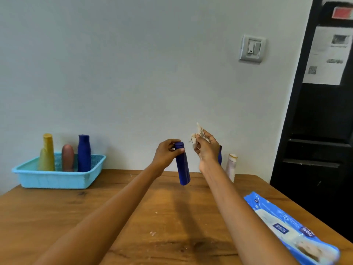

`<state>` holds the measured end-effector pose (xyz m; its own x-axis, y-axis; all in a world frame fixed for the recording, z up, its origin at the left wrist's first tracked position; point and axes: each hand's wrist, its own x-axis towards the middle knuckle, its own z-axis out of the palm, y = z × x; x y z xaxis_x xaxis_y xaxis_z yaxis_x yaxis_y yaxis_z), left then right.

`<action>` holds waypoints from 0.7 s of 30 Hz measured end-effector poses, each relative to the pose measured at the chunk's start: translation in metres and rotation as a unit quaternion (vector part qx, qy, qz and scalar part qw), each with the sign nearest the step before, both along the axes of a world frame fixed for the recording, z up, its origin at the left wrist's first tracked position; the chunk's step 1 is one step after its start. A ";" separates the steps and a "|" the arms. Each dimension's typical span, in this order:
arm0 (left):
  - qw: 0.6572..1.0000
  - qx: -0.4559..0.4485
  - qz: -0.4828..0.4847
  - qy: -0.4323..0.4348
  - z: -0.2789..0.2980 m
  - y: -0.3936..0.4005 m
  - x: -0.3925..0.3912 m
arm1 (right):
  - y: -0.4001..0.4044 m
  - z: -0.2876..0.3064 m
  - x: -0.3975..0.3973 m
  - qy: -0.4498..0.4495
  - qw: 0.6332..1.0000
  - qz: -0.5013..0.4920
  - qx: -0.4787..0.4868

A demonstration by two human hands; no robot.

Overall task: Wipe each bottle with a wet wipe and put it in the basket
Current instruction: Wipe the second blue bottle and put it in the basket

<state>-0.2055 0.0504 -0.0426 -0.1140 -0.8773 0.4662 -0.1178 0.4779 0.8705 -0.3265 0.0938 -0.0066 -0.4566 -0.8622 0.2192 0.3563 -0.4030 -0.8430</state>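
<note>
My left hand [166,155] grips the cap end of a dark blue bottle [182,167], which hangs above the wooden table [133,217]. My right hand [205,148] pinches a crumpled wet wipe [197,133] just to the right of the bottle's top, apart from it. At the far left stands a light blue basket [57,178] holding two yellow bottles [46,153], a pink bottle [67,157] and a blue bottle [84,153]. A white bottle [231,166] stands on the table behind my right forearm, with a sliver of another blue bottle [220,155] beside it.
A blue pack of wet wipes [290,228] lies at the table's right edge. A dark cabinet [315,131] stands to the right, and a wall with a light switch [252,48] is right behind the table.
</note>
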 end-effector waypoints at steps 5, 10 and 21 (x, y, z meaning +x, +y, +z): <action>1.000 0.000 -0.008 0.006 0.006 0.052 0.061 | 0.042 -0.010 0.049 0.015 1.000 0.026 0.005; 1.000 -0.011 0.003 -0.002 0.012 0.087 0.102 | 0.069 -0.014 0.091 0.089 0.996 0.005 0.007; 0.993 -0.014 0.007 0.114 0.027 0.101 0.143 | 0.079 0.006 0.136 0.339 0.939 0.009 -0.054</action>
<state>-0.0622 0.1518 -0.0157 0.0091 -0.8639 0.5035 0.0749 0.5027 0.8612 -0.1908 0.1723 -0.0005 -0.1671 -0.8242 0.5411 -0.2401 -0.4983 -0.8331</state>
